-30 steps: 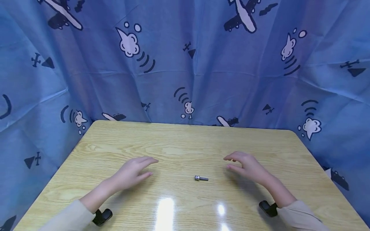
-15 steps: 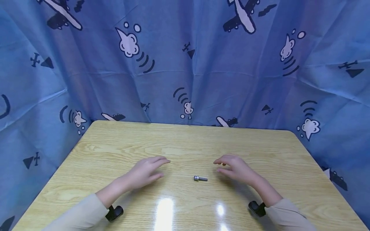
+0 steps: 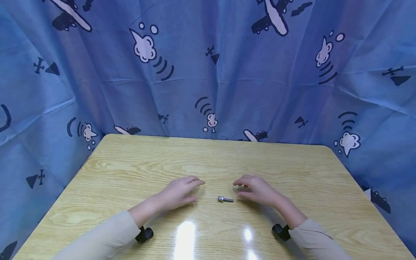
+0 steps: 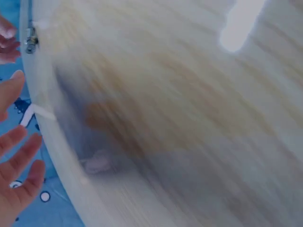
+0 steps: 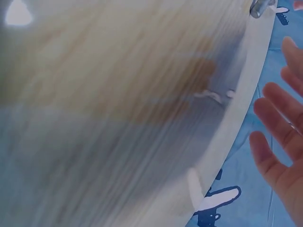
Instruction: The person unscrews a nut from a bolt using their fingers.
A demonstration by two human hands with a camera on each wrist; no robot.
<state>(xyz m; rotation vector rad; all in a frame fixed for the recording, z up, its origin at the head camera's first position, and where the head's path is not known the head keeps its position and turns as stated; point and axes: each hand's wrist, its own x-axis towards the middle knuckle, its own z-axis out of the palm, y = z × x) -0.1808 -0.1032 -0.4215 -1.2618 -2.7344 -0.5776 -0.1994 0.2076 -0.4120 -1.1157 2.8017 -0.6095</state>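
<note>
A small metal bolt (image 3: 225, 199) with a nut up by its head lies on the wooden table, its head toward the left. My left hand (image 3: 178, 194) is over the table to the left of the bolt, fingers extended and thumb apart from them. Nearer to the bolt, on its right, my right hand (image 3: 256, 189) hovers with fingers loosely bent and nothing in them. The left wrist view shows the bolt (image 4: 31, 40) at its upper left, beyond the spread left fingers. At the top right of the right wrist view, part of the bolt (image 5: 259, 7) shows.
The light wooden table (image 3: 208, 155) has rounded far corners. Behind it and at both sides hangs a blue curtain (image 3: 182, 90) printed with planes and clouds. Each wrist carries a black camera (image 3: 144, 234). Bright reflections lie on the near part of the tabletop.
Both hands have moved inward toward the bolt, the left one to the right and the right one to the left. The bolt lies where it was.
</note>
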